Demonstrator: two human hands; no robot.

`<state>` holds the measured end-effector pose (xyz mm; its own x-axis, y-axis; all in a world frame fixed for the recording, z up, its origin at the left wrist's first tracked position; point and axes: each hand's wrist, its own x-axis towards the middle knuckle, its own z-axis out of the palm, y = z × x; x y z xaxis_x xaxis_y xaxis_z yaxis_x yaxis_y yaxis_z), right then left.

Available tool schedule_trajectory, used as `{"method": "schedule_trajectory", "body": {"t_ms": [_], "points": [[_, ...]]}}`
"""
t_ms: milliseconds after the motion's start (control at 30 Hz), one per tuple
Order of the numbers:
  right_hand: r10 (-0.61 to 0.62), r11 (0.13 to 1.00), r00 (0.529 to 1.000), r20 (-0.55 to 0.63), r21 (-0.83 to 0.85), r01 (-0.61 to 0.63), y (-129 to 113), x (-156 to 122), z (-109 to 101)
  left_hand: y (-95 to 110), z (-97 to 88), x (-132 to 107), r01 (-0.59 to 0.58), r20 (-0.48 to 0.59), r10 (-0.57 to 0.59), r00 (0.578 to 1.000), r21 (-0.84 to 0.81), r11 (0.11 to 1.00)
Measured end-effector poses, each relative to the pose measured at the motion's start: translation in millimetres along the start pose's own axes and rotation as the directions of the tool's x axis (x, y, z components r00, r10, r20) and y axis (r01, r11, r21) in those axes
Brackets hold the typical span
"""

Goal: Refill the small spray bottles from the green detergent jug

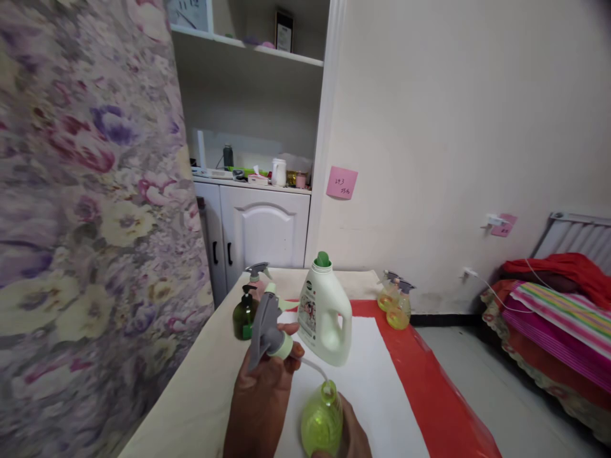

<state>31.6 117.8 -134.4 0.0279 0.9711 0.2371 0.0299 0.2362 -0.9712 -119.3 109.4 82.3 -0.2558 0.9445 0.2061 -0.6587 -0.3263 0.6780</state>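
My left hand is closed around a grey trigger spray head with a pale green collar. Its thin dip tube runs down to the right, and the tip is at the mouth of a yellow-green spray bottle. That bottle is tilted slightly, with my right hand wrapped round its right side and base. Just beyond stands a white detergent jug with a handle, a printed label and something green at its open neck. Behind the spray head is a dark green pump bottle.
Two spray bottles with yellow liquid stand at the table's right back edge. A pink bottle with a grey sprayer stands behind the pump bottle. White paper lies over a red sheet on the table. A floral curtain hangs left.
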Motion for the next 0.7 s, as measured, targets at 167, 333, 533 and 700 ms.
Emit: {"method": "schedule_trajectory", "body": {"t_ms": [167,333,533,700], "points": [[-0.002,1.0,1.0,0.014,0.003,0.002,-3.1,0.4,0.0,-11.4,-5.0,-0.7,0.026,0.034,-0.031,0.999,0.14,0.99],[0.028,0.997,1.0,0.014,-0.066,-0.027,-11.3,-0.6,-0.1,-28.2,-13.2,-0.3,0.104,0.162,-0.168,0.972,0.345,0.933],[-0.047,0.999,0.997,0.065,-0.024,0.049,-17.1,1.4,-1.0,-49.8,-22.6,-6.9,0.025,0.283,-0.241,0.928,0.6,0.8],[-0.052,0.996,0.992,0.114,-0.071,0.06,-22.3,2.6,-5.4,-53.4,-25.2,-10.5,-0.066,0.263,-0.216,0.94,0.764,0.642]]}}
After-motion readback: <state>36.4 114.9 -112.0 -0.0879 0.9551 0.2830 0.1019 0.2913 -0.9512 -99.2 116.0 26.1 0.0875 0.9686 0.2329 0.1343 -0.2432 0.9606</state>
